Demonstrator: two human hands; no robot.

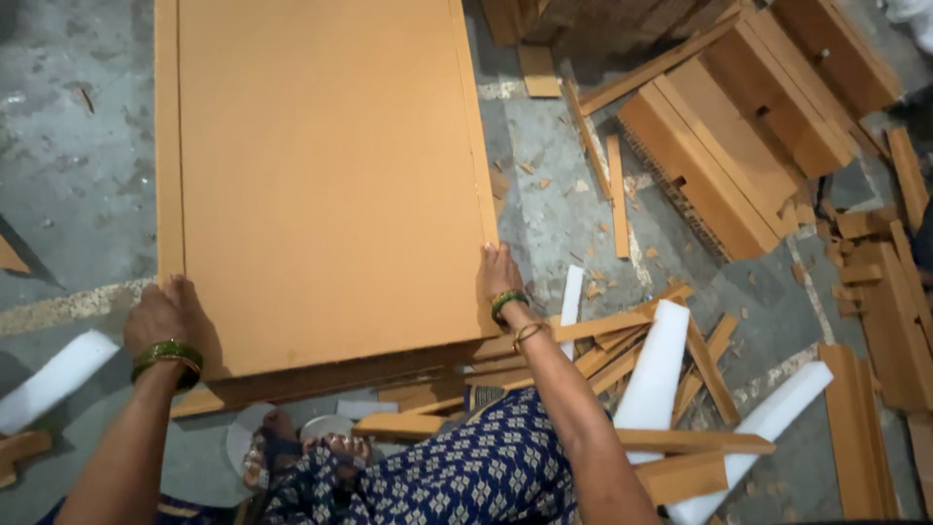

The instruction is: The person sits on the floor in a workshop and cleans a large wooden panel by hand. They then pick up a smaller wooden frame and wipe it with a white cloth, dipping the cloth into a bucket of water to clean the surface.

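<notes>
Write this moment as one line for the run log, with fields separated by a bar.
left hand: on near left corner of large brown board | right hand: on its right edge | white foam strips, wood offcuts on concrete floor

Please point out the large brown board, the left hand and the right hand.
large brown board [326, 175], head view, middle of its flat face.
left hand [167, 313], head view, back of the hand at the board's left edge.
right hand [500, 270], head view, back of the hand at the board's right corner.
</notes>
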